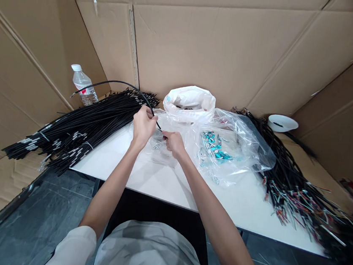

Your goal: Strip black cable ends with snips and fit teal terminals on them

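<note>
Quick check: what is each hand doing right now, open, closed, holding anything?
Left hand: closed around a single black cable that arcs up and away to the left.
Right hand: closed, pinching the near end of the same cable.

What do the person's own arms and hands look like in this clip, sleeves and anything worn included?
Both arms are bare from the upper arm down. Short white sleeves show at the bottom of the picture. The left hand and right hand are bare: no gloves, rings, watch or wristband in view.

Matt black cable (112, 84), glossy clear plastic bag (235, 150), smooth white table (170, 183), rough cardboard walls (221, 48).
</note>
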Tool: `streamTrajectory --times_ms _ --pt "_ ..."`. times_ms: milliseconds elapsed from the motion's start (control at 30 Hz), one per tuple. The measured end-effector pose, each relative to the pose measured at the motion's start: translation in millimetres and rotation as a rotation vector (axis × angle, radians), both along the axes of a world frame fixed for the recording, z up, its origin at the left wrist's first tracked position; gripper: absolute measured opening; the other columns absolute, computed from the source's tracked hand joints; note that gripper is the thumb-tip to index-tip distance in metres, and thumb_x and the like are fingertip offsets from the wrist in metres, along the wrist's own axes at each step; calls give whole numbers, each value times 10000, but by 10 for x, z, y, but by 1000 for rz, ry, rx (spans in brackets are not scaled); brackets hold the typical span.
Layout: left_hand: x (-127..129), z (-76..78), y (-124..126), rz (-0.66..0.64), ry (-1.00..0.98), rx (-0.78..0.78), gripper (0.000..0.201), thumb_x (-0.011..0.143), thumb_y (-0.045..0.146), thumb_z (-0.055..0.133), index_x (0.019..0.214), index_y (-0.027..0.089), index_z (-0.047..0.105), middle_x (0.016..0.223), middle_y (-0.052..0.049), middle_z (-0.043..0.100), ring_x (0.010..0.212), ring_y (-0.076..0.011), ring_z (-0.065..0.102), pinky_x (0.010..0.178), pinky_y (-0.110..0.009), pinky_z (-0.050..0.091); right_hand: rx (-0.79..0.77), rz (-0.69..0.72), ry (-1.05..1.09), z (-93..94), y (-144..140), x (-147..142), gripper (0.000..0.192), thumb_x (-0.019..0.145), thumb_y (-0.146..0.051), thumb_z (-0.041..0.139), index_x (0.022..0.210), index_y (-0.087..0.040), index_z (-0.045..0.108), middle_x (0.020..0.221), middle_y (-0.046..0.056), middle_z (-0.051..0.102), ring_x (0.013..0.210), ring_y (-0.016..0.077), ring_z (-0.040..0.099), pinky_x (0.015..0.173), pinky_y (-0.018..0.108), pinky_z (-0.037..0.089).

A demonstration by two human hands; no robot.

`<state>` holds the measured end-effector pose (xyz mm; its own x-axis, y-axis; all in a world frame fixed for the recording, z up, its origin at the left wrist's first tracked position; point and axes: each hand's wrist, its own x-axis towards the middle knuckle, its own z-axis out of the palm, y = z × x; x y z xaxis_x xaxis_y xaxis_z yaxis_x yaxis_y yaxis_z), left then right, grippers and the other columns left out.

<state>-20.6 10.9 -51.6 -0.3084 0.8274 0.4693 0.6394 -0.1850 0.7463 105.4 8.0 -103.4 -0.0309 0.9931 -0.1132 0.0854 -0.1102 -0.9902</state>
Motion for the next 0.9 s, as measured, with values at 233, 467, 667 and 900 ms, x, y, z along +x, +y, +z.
streamTrajectory --times_ms 233,467,667,900 --pt "-47 36 -31 -33 -26 22 175 767 152 679 785 219 519 748 -11 683 761 -219 681 734 -310 490 78 28 -385 182 -155 114 363 872 -246 658 532 -163 563 541 -3 524 580 142 491 589 283 327" --pt "-55 72 -149 -97 -76 61 155 772 174 682 796 210 533 752 -6 669 727 -197 665 715 -295 500 190 -29 -450 231 -413 314 347 841 -308 588 516 -202 528 532 14 515 582 164 441 600 309 251" --pt "8 -22 -385 -184 -163 131 138 785 204 686 836 219 559 750 13 646 697 -179 645 691 -276 497 224 -103 -289 95 -616 423 363 851 -442 529 595 -192 592 536 -11 500 562 156 434 581 298 270" --pt "7 -131 -542 -223 -293 244 147 806 302 720 868 225 612 773 -9 673 715 -185 673 704 -282 544 264 -177 -15 -13 -645 343 444 765 -597 623 571 -198 602 452 -53 375 475 132 323 502 290 231"
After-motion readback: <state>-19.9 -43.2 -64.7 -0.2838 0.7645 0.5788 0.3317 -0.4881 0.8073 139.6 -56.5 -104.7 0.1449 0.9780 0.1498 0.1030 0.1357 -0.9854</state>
